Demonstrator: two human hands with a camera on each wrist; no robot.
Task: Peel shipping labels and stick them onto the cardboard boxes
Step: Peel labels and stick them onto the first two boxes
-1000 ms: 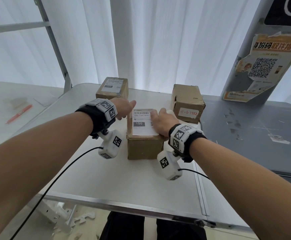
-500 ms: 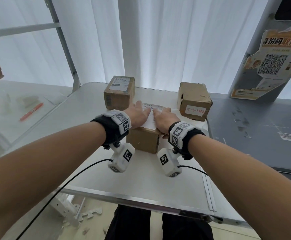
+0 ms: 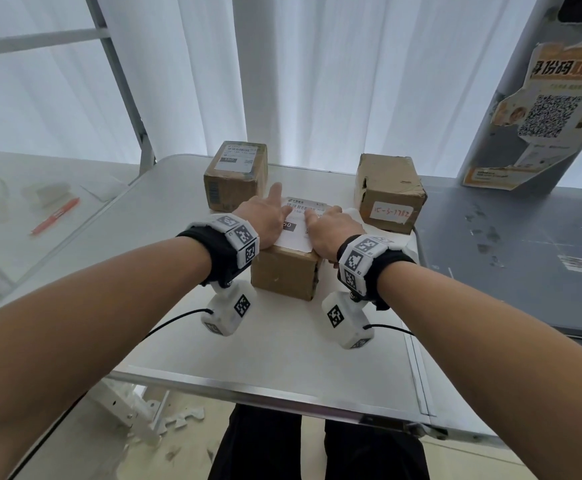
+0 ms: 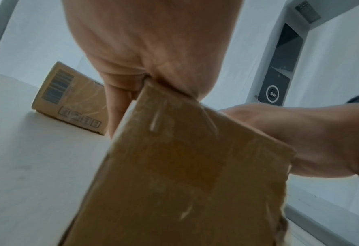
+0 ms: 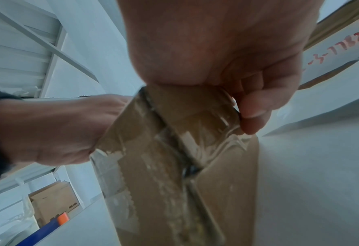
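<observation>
Now both my hands lie flat on the label (image 3: 298, 221) on top of the near box (image 3: 287, 273): my left hand (image 3: 265, 220) presses its left half with fingers straight, a released grip, and my right hand (image 3: 327, 230) presses the right half, its outer fingers curled over the box's right side, as the right wrist view shows. A second ago the hands sat at the label's side edges with most of its print bare; they have since slid inward until the fingertips nearly meet. I judge the label is stuck down and being smoothed. This box stands mid-surface (image 3: 282, 341). Toward the far edge, a labelled box (image 3: 235, 174) stands left and a box with a handwritten sticker (image 3: 388, 192) right.
</observation>
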